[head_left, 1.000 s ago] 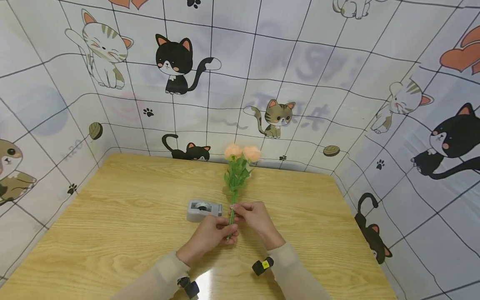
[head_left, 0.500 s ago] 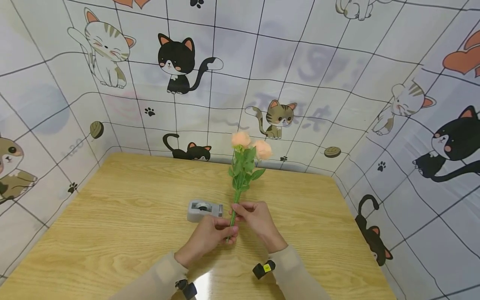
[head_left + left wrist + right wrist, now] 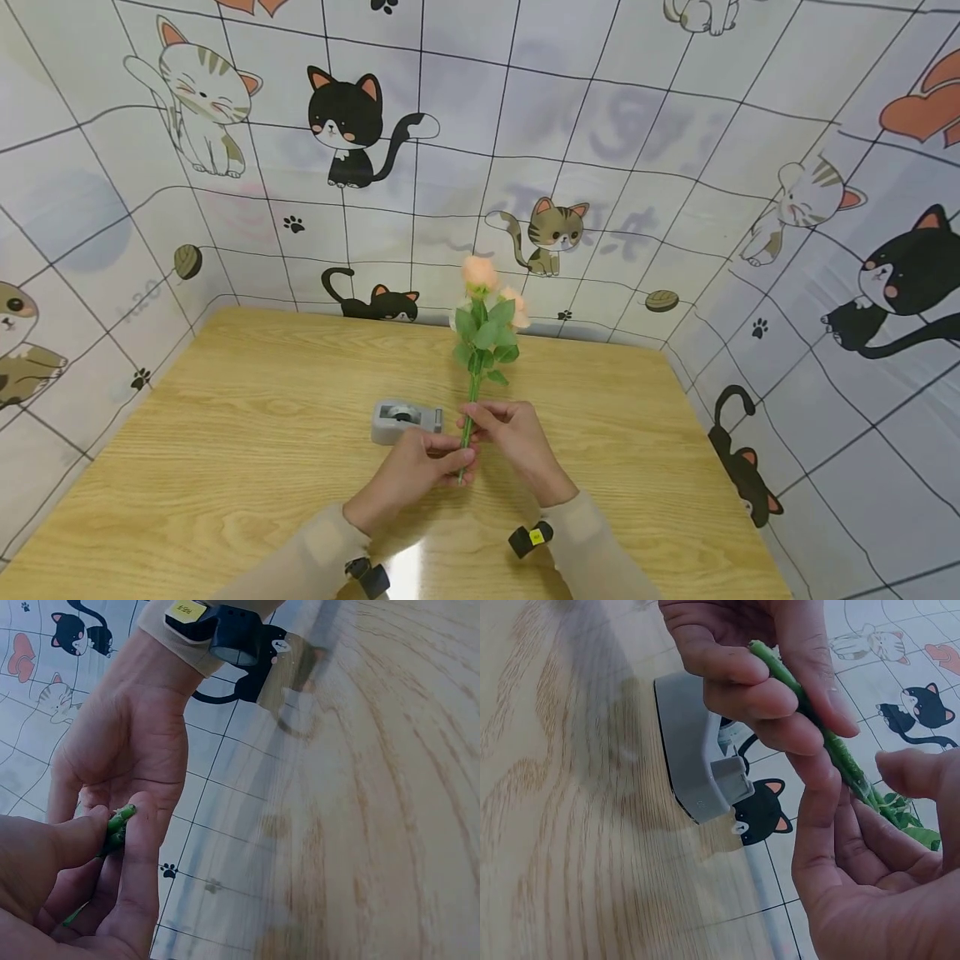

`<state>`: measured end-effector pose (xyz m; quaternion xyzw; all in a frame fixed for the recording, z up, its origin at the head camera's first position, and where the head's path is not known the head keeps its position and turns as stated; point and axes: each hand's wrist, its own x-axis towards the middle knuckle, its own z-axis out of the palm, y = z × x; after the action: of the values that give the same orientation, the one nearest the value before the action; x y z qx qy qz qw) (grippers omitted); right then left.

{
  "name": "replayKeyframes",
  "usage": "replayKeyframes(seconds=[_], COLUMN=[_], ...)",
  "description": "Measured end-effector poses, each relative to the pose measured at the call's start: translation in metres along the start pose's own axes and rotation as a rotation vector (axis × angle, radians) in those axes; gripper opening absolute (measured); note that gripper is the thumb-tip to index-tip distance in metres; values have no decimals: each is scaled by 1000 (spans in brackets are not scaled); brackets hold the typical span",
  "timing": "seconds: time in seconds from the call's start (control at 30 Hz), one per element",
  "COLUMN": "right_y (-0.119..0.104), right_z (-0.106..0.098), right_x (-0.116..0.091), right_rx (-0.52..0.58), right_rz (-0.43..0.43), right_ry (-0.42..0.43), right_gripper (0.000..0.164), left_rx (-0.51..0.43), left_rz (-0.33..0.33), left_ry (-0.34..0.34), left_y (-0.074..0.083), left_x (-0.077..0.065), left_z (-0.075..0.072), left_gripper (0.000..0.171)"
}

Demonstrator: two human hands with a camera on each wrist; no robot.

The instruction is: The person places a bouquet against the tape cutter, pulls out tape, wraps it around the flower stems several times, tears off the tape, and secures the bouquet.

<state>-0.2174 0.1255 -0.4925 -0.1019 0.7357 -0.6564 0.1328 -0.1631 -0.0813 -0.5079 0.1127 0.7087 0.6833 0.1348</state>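
Note:
A small bunch of peach roses (image 3: 480,275) with green leaves is held up over the table, blooms pointing away from me. My left hand (image 3: 416,475) pinches the lower stems between thumb and fingers. Just above it, my right hand (image 3: 517,442) has its curled fingers around the stems. In the right wrist view the green stems (image 3: 844,757) run from the left hand (image 3: 757,690) into the right hand (image 3: 877,877), whose thumb stands slightly off them. The cut stem ends (image 3: 121,816) show between the fingers in the left wrist view.
A grey tape dispenser (image 3: 405,422) stands on the wooden table (image 3: 262,433), just left of the hands. Cloth walls (image 3: 420,183) printed with cats and grid lines enclose the table at the back and both sides.
The blooms have risen and turned, with the leaves now facing differently and a pale bloom edge showing at the left. Both hands keep their places on the stems.

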Motion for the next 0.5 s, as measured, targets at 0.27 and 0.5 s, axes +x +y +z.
replayKeyframes(seconds=[0.27,0.5], right_y=[-2,-6], right_z=[2,5], right_x=[0,-2], right_rx=[-18,-70], right_rz=[-17,-33], right_ry=[-9,-32], right_gripper=[36,39], left_rx=[117,169], left_rz=[36,52], left_ry=[55,120], left_y=[0,-1], left_x=[-3,-5], left_z=[2,4], left_gripper=[24,19])
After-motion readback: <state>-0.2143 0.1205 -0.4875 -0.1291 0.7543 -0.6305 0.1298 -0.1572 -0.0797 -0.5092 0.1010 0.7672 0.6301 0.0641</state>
